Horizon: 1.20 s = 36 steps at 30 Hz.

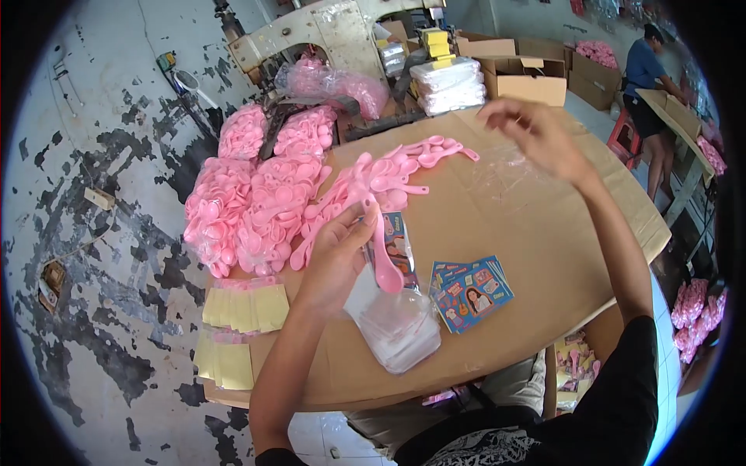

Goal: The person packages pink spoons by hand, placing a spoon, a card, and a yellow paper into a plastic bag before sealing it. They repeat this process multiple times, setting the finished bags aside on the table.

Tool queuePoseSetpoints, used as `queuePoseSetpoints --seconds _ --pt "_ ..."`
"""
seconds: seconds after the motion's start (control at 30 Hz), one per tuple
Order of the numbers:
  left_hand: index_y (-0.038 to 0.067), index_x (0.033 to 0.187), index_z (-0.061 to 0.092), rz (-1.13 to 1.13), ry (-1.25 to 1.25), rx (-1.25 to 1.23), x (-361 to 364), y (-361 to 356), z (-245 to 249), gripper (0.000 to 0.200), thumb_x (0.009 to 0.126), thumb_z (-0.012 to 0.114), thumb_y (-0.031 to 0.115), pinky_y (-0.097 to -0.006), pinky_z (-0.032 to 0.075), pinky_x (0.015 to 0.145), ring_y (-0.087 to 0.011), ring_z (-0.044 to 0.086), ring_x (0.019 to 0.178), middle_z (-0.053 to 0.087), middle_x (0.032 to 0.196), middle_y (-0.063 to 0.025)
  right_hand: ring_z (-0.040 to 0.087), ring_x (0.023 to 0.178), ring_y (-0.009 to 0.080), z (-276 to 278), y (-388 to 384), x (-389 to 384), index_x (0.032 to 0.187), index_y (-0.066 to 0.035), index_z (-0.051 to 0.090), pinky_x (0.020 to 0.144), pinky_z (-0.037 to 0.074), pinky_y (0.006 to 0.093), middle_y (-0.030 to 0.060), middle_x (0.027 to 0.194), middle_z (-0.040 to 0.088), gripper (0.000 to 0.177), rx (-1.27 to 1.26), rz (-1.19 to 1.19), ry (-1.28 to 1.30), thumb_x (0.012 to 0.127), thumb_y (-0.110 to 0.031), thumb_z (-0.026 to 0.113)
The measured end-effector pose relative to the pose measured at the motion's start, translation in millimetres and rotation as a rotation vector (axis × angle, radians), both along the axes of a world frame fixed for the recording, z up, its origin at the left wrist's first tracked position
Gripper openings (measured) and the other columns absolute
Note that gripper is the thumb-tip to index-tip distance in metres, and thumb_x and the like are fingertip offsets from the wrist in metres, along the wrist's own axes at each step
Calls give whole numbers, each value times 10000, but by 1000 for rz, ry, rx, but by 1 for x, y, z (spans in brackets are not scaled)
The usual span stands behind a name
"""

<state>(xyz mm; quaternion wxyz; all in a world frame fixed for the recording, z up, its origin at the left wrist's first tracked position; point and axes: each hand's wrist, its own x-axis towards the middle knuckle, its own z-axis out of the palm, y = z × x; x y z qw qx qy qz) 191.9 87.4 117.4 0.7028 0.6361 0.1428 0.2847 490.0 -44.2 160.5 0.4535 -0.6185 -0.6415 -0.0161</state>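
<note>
1. Gripping a pink plastic spoon [384, 268] by its handle, the left hand [338, 250] hovers over the near middle of the cardboard-covered table [544, 233]; its fingers are curled closed round the handle, and the spoon's bowl hangs down toward the person.
2. Just behind the spoon, a printed card [398, 242] shows at the same fingers; whether the hand also holds it or it merely lies beneath cannot be told.
3. The right hand [536, 132] is raised above the far side of the table, well apart from the left; it is blurred, its fingers loosely spread and slightly bent; whether they pinch anything cannot be told; a crinkled sheet of clear plastic film [505, 175] lies on the cardboard below it.
4. A loose heap of pink spoons [381, 177] lies just beyond the left hand; bags packed with pink spoons [249, 206] are piled at the table's left edge.
5. Near the person, a stack of clear plastic bags [400, 330] sits just below the held spoon; a fanned stack of printed cards [470, 293] lies beside it on the right; yellow header cards [245, 308] lie at the left near corner.
6. Beyond the table stand a sewing machine [326, 31] and open cardboard boxes [528, 78]; another person [645, 74] works at the far right.
</note>
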Motion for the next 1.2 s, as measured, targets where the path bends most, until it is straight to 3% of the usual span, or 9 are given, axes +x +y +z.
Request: queuePoseSetpoints --seconds 0.07,0.27,0.4,0.43,0.5,0.57,0.7,0.9,1.2 --pt "5 1150 537 -12 -94 -140 0 -2 -1 342 1002 468 305 -329 509 701 -180 611 691 621 868 -73 622 996 190 5 3 -49 1147 0 631 875 486 328 118 1062 676 287 -116 184 77 969 -176 491" --pt "120 1004 496 -466 -337 -477 -6 -5 -25 326 1027 322 394 -253 349 537 -128 417 543 458 706 -16 576 970 146 -18 52 -132 1215 -40 588 795 483 295 68 1127 617 390 -97 520 80 928 -301 631" --pt "111 1009 504 -388 -280 -458 -11 -7 -34 411 998 336 485 -264 309 532 -123 376 557 402 694 -2 591 896 110 -27 76 -148 1093 -34 613 744 489 269 51 1037 630 260 -47 678 290 890 -176 692" --pt "94 1083 521 -380 -268 -498 -13 -6 -32 465 998 310 500 -267 400 598 -151 495 629 523 818 -48 592 862 96 -25 75 -149 1055 -35 614 730 491 259 43 995 633 222 -114 684 404 884 -151 696" --pt "63 1182 511 -145 -185 -383 -20 -1 -19 517 1002 300 500 -285 457 713 -171 577 752 569 991 -80 594 794 66 -16 69 -150 980 -37 616 702 494 239 26 912 640 153 -254 685 638 873 -100 705" --pt "11 1352 446 31 -316 -247 -20 -1 -14 567 1022 322 455 -309 482 906 -175 633 986 591 1201 -100 589 760 50 -21 74 -142 930 -38 611 677 495 227 7 853 636 123 -170 629 551 873 -93 705" --pt "-10 1328 499 122 -204 183 -26 3 -11 434 1039 415 303 -244 502 820 -98 623 944 654 1063 -55 587 754 42 -32 77 -134 919 -29 621 666 494 219 -6 830 640 106 -173 550 496 878 -90 699" --pt "-32 1280 537 333 -179 126 -26 -4 -4 401 1036 424 266 -231 528 666 -106 648 776 670 983 -83 586 721 44 -29 76 -133 1039 -16 635 653 495 217 -6 790 641 166 -166 640 520 888 -68 680" --pt "7 1226 608 453 -124 178 -29 -2 -4 373 1030 454 285 -166 425 541 -11 559 654 655 812 -1 576 656 42 -42 75 -146 1057 -16 624 606 489 218 2 753 651 199 -198 665 626 885 -93 690"
